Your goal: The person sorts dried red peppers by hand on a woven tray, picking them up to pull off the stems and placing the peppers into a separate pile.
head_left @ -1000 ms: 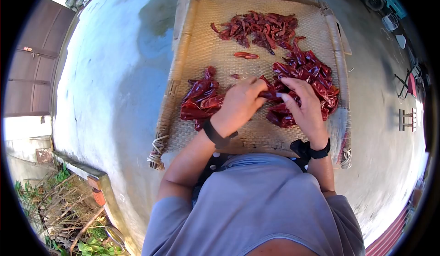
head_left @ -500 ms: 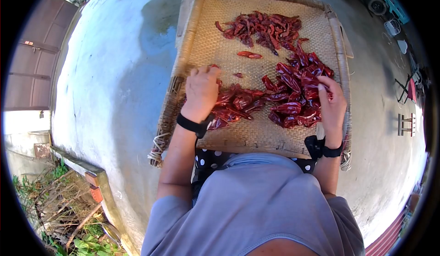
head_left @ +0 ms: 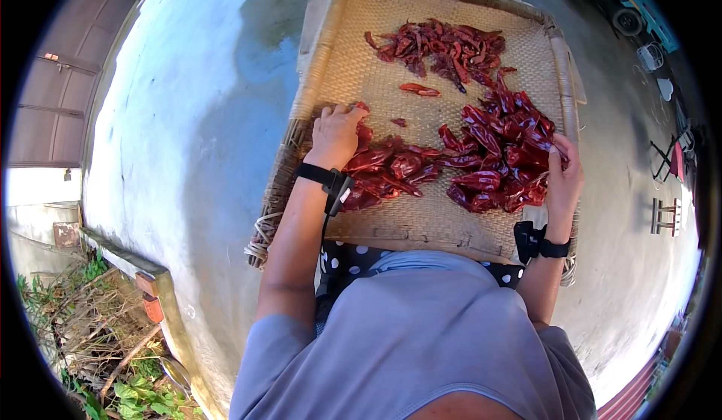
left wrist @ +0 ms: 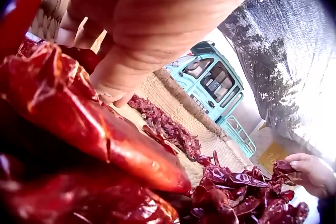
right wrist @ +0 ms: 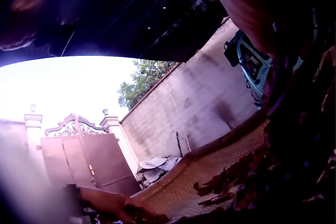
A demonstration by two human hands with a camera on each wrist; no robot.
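In the head view my left hand (head_left: pixel 335 136) is at the left heap of glossy dried red chilies (head_left: pixel 387 166), fingers bent over its far left end. A red chili (left wrist: pixel 84 57) shows between its thumb and fingers in the left wrist view; the palm covers part of it. My right hand (head_left: pixel 565 179) is at the outer side of the larger right heap of chilies (head_left: pixel 489 130). Its thumb and fingers pinch a dark red chili (left wrist: pixel 283 168), seen in the left wrist view. Both heaps lie on a woven bamboo tray (head_left: pixel 421 224).
A heap of smaller, duller chili pieces (head_left: pixel 444 48) lies at the tray's far end, with a single chili (head_left: pixel 420 89) nearer. The tray has a raised rim (head_left: pixel 320 66). Beyond are concrete floor (head_left: pixel 218 142), a small stool (head_left: pixel 665 217) and a turquoise vehicle (left wrist: pixel 212 79).
My left hand has gone from the tray's middle to the left heap and stayed there. My right hand has moved to the right, to the outer side of the right heap.
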